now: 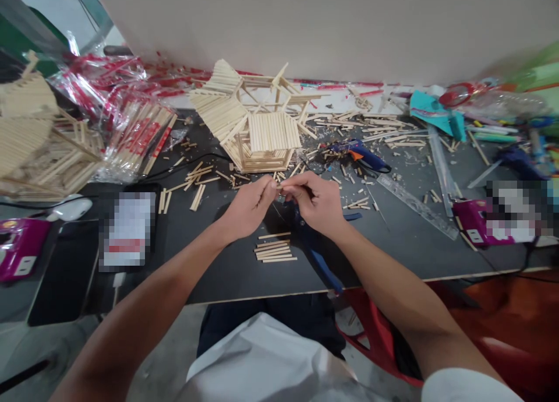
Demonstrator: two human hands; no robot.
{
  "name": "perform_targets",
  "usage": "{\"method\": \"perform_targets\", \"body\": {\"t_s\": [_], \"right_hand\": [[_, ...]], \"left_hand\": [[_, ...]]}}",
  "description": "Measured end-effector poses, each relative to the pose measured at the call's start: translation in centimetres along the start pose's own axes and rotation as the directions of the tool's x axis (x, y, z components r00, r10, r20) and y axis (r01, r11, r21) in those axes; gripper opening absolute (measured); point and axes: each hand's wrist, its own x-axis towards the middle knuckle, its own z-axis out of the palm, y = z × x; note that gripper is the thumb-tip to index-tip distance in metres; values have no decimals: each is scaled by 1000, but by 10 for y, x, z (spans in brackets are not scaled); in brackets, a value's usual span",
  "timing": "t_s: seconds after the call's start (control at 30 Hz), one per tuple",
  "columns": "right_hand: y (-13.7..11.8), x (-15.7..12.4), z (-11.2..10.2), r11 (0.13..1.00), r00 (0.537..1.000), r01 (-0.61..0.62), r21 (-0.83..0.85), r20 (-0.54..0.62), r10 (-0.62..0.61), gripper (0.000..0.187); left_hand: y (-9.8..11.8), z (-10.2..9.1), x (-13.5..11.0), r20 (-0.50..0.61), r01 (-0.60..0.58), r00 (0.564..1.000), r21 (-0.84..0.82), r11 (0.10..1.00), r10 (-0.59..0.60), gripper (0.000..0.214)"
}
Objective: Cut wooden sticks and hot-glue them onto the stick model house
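Fingertips of my left hand (248, 208) and my right hand (319, 207) meet over the middle of the table, both pinched on a short wooden stick (280, 186) mostly hidden by the fingers. Just beyond them stands a model built of wooden sticks (274, 131), with slatted roof panels and an open frame at its right. Under my right hand lie blue-handled pliers (322, 267), their jaws partly covered. Nearer my body, several cut sticks (274, 251) lie side by side on the dark table.
A blue glue gun (367, 157) and a clear ruler (417, 207) lie to the right among stick scraps. Left are packed chopsticks (138, 131), a phone (128, 230) on a cable and another stick model (30, 131). The table's front edge (262, 297) runs before me.
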Motion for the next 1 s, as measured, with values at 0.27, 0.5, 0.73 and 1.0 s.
{"method": "perform_targets", "body": {"t_s": [0.27, 0.5, 0.73, 1.0], "right_hand": [[-5, 3, 12, 939, 953, -228, 257, -141, 270, 27], [-9, -2, 16, 956, 972, -188, 223, -96, 214, 24], [-11, 5, -13, 991, 993, -113, -69, -26, 111, 16], [-37, -60, -49, 686, 888, -117, -718, 234, 395, 66]], "left_hand": [[0, 5, 2, -131, 14, 988, -454, 891, -83, 27], [0, 9, 5, -126, 52, 975, -675, 736, -183, 30], [-6, -6, 9, -174, -32, 980, -613, 789, -96, 28], [-8, -24, 9, -160, -4, 987, -126, 992, -16, 24]]}}
